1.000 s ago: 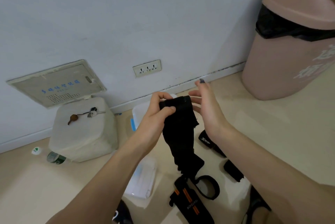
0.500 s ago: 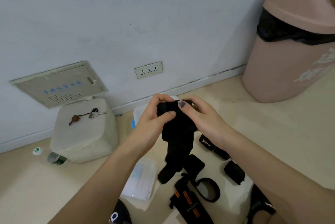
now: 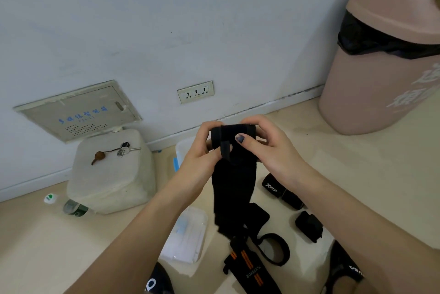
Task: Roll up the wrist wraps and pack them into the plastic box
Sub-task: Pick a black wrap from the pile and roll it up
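Both the left hand [image 3: 204,150] and the right hand [image 3: 266,148], apart a second ago, are now gripping the black wrist wrap [image 3: 234,174] in mid-air, indicating that rolling is beginning.

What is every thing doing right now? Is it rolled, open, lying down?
Black wrist wrap: held up, top rolled, tail hanging.
Left hand: gripping the roll.
Right hand: gripping the roll.
Striped wrap: unrolled, on the floor.
Small black roll: rolled, on the floor.
Plastic box: open, mostly hidden.
Keys: lying on the foam block.
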The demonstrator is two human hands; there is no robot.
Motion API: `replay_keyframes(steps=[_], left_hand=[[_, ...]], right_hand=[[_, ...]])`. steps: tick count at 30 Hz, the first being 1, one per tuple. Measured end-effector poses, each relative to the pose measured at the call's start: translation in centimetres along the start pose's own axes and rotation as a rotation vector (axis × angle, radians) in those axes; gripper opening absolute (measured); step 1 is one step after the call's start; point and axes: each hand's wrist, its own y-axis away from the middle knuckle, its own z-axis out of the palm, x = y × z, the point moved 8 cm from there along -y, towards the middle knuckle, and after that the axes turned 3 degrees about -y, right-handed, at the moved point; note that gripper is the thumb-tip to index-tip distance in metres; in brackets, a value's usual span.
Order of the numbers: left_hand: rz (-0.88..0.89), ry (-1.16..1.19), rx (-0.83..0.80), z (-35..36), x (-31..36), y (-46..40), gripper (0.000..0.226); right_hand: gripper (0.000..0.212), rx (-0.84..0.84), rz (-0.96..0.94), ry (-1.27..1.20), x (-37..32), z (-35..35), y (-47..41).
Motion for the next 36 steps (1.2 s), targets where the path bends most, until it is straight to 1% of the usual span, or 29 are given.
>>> replay_keyframes(steps=[4, 7, 11, 15, 17, 19, 22, 24, 25, 27, 29, 30, 31, 33, 35, 36], left_hand=[[0.011, -0.02, 0.012, -0.2, 0.2, -0.1, 0.031], [0.03, -0.057, 0.008, -0.1, 0.2, 0.0, 0.034], [0.013, -0.027, 0.016, -0.1, 0.0, -0.1, 0.032], [-0.091, 0.123, -0.035, 0.6, -0.5, -0.2, 0.03], [-0.136, 0.098, -0.02, 0.7, -1.1, -0.1, 0.02], [-0.137, 0.06, -0.012, 0.7, -1.3, -0.1, 0.016], [-0.083, 0.01, -0.005, 0.2, -0.9, -0.3, 0.019], [-0.069, -0.004, 0.029, -0.4, -0.5, -0.2, 0.02], [-0.063, 0.001, 0.054, -0.9, -0.3, -0.3, 0.019], [-0.054, 0.01, 0.103, -1.9, 0.0, -0.4, 0.02], [-0.044, 0.028, 0.142, -1.7, 0.2, -0.3, 0.023], [-0.044, 0.031, 0.137, -1.0, -0.2, -0.2, 0.025], [-0.059, 0.024, 0.104, 0.2, -0.8, 0.1, 0.025], [-0.123, 0.033, -0.004, 2.7, -2.1, 0.8, 0.024], [-0.165, 0.072, -0.041, 3.1, -3.0, 0.8, 0.024], [-0.155, 0.079, -0.032, 2.6, -3.0, 0.8, 0.024]], right_hand=[[0.013, -0.028, 0.125, -0.099, 0.7, 0.2, 0.0], [0.018, -0.013, 0.196, -0.113, 1.2, 0.4, 0.2], [0.013, 0.009, 0.122, -0.092, 0.8, 0.3, 0.1], [0.016, 0.028, 0.038, -0.033, 0.4, 0.0, 0.2], [0.019, 0.024, 0.018, -0.022, 0.3, 0.3, 0.5], [0.021, 0.027, 0.017, -0.036, 0.4, 0.3, 0.7], [0.027, -0.004, 0.028, -0.034, 0.4, 0.6, 0.6], [0.03, -0.015, 0.097, -0.065, 0.4, 0.5, 0.2], [0.027, 0.021, 0.139, -0.118, 0.4, -0.1, -0.1], [0.017, 0.193, 0.178, -0.24, 0.2, -2.3, -0.9], [0.017, 0.374, 0.187, -0.321, 0.3, -3.3, -0.9], [0.021, 0.39, 0.193, -0.312, 0.8, -2.7, -0.9], [0.024, 0.357, 0.218, -0.261, 1.4, -1.5, -0.8], [0.036, 0.225, 0.312, -0.163, 2.9, 1.3, 0.0], [0.044, 0.164, 0.416, -0.206, 3.8, 2.4, 0.4], [0.043, 0.169, 0.418, -0.222, 3.7, 2.3, 0.5]])
